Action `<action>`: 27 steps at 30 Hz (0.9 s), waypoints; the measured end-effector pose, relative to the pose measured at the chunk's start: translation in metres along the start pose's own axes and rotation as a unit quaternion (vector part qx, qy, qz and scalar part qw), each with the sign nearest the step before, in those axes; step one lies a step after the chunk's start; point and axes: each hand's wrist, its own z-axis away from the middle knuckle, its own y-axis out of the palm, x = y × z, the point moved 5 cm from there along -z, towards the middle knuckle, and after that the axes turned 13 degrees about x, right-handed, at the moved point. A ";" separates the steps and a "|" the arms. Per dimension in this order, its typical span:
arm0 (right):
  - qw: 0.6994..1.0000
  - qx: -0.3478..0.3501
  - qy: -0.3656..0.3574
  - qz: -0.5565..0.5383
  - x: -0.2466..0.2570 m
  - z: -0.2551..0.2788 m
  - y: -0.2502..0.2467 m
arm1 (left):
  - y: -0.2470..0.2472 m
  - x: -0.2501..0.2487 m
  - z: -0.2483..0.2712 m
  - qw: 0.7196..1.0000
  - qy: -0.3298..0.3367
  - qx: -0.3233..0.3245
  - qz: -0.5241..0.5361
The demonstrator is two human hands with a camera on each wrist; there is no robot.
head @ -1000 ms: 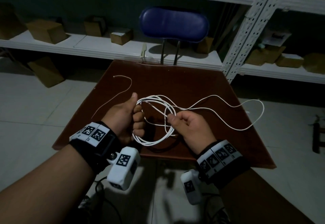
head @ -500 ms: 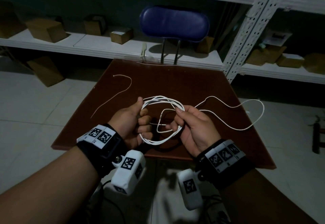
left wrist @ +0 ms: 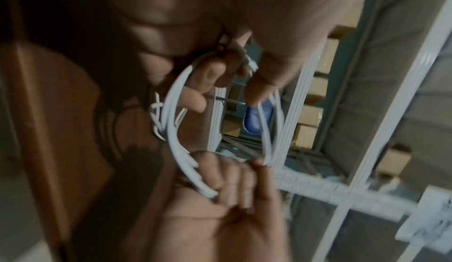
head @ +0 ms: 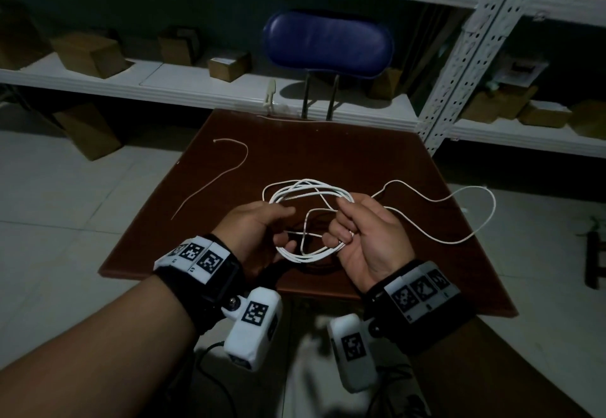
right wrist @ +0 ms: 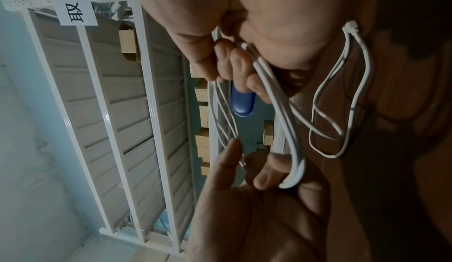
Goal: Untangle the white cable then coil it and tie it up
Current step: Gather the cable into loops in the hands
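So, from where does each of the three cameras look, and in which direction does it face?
Head: sits on the person's head, looks forward and down at the brown table; both forearms, left hand and right hand holding the white cable.
Left wrist: looks along the left hand toward the right hand.
Right wrist: looks along the right hand toward the left hand.
All share the cable coil and the blue chair.
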 end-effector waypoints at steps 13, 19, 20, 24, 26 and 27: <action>0.999 0.044 0.016 -0.023 -0.006 0.006 0.011 | -0.001 0.014 -0.011 0.995 -0.040 -0.045 -0.081; 1.000 0.003 0.007 0.009 -0.005 0.001 0.000 | 0.004 0.016 -0.014 0.998 -0.057 -0.023 0.003; 1.000 -0.016 0.005 0.013 -0.006 0.000 -0.005 | 0.002 0.012 -0.015 0.999 -0.017 -0.044 -0.003; 0.998 -0.060 0.021 -0.008 -0.012 -0.003 -0.018 | 0.001 0.003 -0.015 0.996 0.066 -0.062 -0.005; 0.997 -0.069 0.029 -0.016 -0.016 -0.004 -0.021 | 0.004 0.004 -0.015 0.997 0.064 -0.037 0.014; 0.997 -0.073 0.033 -0.014 -0.018 -0.005 -0.022 | 0.004 0.004 -0.015 0.997 0.062 -0.025 0.024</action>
